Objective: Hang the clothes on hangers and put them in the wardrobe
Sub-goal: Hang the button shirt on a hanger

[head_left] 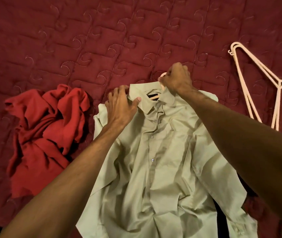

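Note:
A pale green button-up shirt [155, 152] lies front up on the bed, collar away from me. My left hand [121, 103] holds the left side of the collar, thumb on top of the cloth. My right hand [177, 79] grips the hook of a pink hanger [161, 78] at the collar's right side. The hanger's body is hidden inside the shirt; a small piece shows in the neck opening. A crumpled red garment [45, 134] lies to the left of the shirt.
A dark red quilted bedspread [102, 40] covers the bed. Spare pink hangers [257, 83] lie at the right, beyond my right forearm. A dark cloth [222, 219] shows under the shirt at the lower right.

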